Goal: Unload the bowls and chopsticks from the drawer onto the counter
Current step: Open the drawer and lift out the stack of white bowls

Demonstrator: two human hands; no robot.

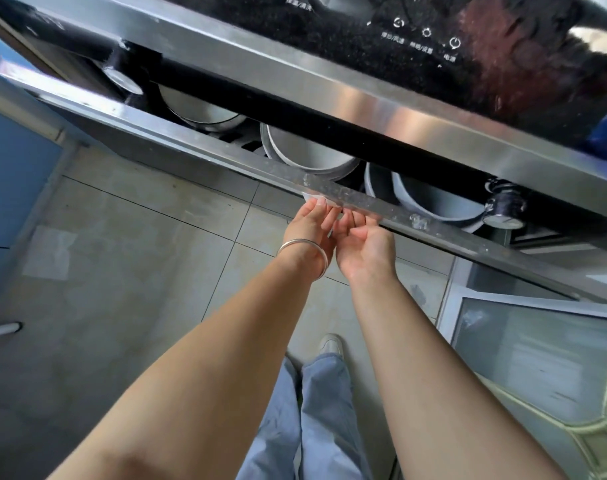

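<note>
Looking down from head height at a steel drawer [347,197] pulled partly out, running diagonally from upper left to right of the frame. Both hands meet at the middle of its front edge, palms up. The left hand [309,225], with a silver bangle [304,252] on its wrist, and the right hand [362,244] have their fingers curled under the drawer's lip, gripping it. Inside the gap, three pale bowls [312,150] stand on edge in a row. Tiled floor [139,237] fills the lower left, with a shoe [331,344] at bottom centre
</note>
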